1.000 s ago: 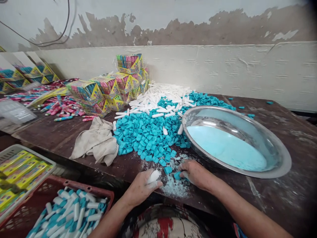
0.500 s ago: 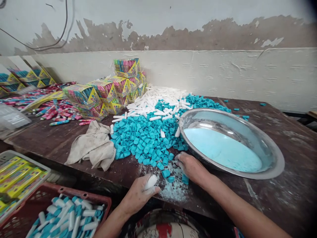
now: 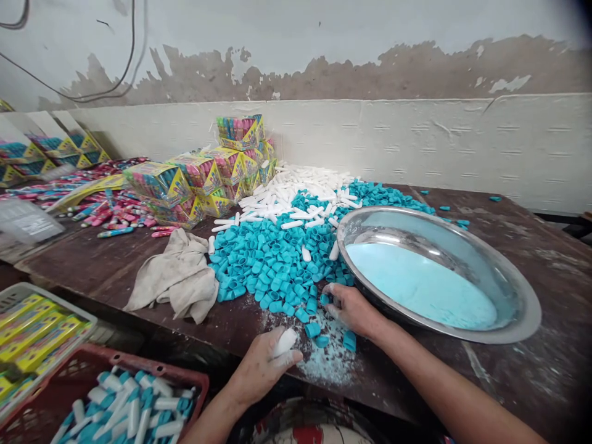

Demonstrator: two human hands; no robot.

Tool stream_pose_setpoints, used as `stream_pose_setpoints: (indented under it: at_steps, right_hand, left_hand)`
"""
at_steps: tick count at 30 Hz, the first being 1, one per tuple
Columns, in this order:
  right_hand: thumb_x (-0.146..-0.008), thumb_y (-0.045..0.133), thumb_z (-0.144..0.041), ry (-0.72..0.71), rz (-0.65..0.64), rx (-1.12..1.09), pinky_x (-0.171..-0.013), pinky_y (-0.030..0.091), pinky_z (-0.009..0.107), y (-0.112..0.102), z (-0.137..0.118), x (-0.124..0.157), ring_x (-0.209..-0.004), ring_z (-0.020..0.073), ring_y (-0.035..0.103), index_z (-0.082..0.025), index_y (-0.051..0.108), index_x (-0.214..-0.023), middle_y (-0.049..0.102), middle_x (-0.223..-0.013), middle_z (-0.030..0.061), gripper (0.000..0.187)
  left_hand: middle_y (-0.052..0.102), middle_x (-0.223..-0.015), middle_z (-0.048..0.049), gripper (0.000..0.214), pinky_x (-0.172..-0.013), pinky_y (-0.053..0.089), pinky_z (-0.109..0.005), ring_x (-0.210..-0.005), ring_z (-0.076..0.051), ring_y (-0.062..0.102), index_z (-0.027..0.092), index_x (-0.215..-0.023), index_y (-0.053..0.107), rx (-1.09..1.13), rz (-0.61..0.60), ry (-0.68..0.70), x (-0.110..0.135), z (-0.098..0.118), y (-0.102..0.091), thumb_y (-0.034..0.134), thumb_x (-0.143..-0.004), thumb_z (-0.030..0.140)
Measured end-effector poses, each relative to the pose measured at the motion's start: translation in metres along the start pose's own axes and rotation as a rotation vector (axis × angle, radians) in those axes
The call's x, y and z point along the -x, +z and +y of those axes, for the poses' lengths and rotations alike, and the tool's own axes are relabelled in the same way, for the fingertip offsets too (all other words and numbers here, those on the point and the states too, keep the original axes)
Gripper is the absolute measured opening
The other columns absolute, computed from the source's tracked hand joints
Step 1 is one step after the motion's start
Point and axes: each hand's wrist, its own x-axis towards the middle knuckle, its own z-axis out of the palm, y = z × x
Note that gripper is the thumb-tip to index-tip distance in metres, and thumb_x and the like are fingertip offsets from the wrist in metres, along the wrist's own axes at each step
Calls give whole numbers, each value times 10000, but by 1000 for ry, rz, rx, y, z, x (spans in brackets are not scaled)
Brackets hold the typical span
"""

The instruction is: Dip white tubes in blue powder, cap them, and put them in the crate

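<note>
My left hand (image 3: 261,367) is closed around a white plastic tube (image 3: 285,342), its rounded end poking out past the thumb and fingers. At the near edge of a heap of turquoise plastic caps (image 3: 263,259), my right hand (image 3: 354,311) has thumb and fingertips about a turquoise cap (image 3: 324,300). White dust coats the fingertips of both hands. A few loose caps (image 3: 312,330) and pale powder (image 3: 328,364) lie on the table between the hands. Beside my right hand stands a wide metal basin (image 3: 518,308) with light-blue powder (image 3: 416,280) in it.
White tubes (image 3: 314,179) are heaped behind the caps. A grey cloth (image 3: 178,277) lies left of them. Packed display boxes (image 3: 197,172) and loose pink and blue pens (image 3: 106,209) are farther left. At lower left, a red crate (image 3: 185,374) holds capped tubes, beside a crate with yellow boxes (image 3: 41,327).
My right hand's thumb and fingers have parted slightly, with a turquoise cap now showing between them. My left hand keeps its tube. The view has shifted slightly.
</note>
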Motion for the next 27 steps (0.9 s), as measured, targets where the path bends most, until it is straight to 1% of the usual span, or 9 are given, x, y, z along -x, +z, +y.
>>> stream_pose_setpoints:
  at_steps: [3, 6, 8, 12, 16, 19, 22, 25, 27]
  right_hand:
    - [-714, 537, -168, -24, 28, -241, -590, 402, 236, -1, -4, 8, -630, 122, 500, -175, 567, -951, 597, -796, 0, 239]
    - [-690, 571, -202, 32, 13, -414, -530, 374, 221, -4, -15, 13, -558, 105, 474, -174, 559, -830, 544, -633, -41, 143]
    - [-699, 588, -274, 109, -45, -606, -485, 370, 215, -6, -27, 17, -495, 97, 474, -176, 508, -757, 501, -547, -61, 139]
    - [-687, 609, -424, 226, -202, -981, -423, 399, 222, -3, -50, 23, -411, 95, 487, -183, 461, -715, 554, -535, -44, 284]
    - [-647, 633, -483, 274, -199, -1043, -387, 390, 205, 7, -59, 25, -381, 92, 477, -184, 459, -714, 553, -470, -52, 352]
    - [-646, 630, -489, 267, -202, -1034, -385, 379, 199, 10, -57, 26, -382, 92, 478, -177, 478, -726, 550, -468, -53, 356]
    - [-648, 632, -459, 223, -228, -1006, -401, 354, 193, 5, -53, 25, -400, 79, 469, -163, 513, -692, 566, -518, -39, 322]
    - [-642, 647, -400, 183, -218, -941, -410, 316, 184, -1, -51, 23, -399, 64, 417, -160, 530, -644, 534, -476, -51, 267]
    - [-636, 652, -382, 195, -240, -941, -393, 284, 182, -3, -51, 22, -379, 60, 380, -167, 517, -628, 518, -439, -59, 254]
  left_hand:
    - [353, -629, 51, 309, -546, 248, -204, -607, -97, 318, 168, -644, 385, 9, -9, -9, -3, 2, 2, 521, -770, 415]
    - [348, -621, 56, 299, -537, 237, -202, -600, -91, 315, 163, -634, 392, 14, -13, -5, -7, 6, 4, 534, -766, 390]
    - [357, -611, 59, 290, -533, 233, -200, -594, -88, 320, 158, -625, 405, 8, -14, 16, -10, 8, 5, 548, -761, 372]
    - [436, -621, 56, 204, -537, 258, -190, -596, -88, 366, 142, -665, 496, 36, -47, 36, -14, 11, 8, 562, -752, 314]
    - [546, -695, 38, 137, -585, 311, -180, -639, -98, 433, 133, -750, 580, 138, -98, 66, -13, 16, 10, 563, -752, 269]
    - [566, -729, 39, 122, -613, 328, -175, -667, -101, 452, 140, -787, 608, 227, -139, 80, -13, 17, 11, 565, -745, 247]
    - [482, -624, 53, 163, -539, 291, -177, -596, -87, 391, 132, -743, 610, 225, -146, -3, -16, 13, 11, 614, -698, 289]
    - [385, -531, 69, 237, -476, 237, -187, -520, -73, 315, 124, -694, 586, 233, -235, -110, -20, 9, 10, 642, -658, 351]
    - [366, -503, 76, 230, -462, 223, -190, -496, -69, 295, 123, -688, 583, 246, -287, -142, -22, 10, 10, 635, -657, 345]
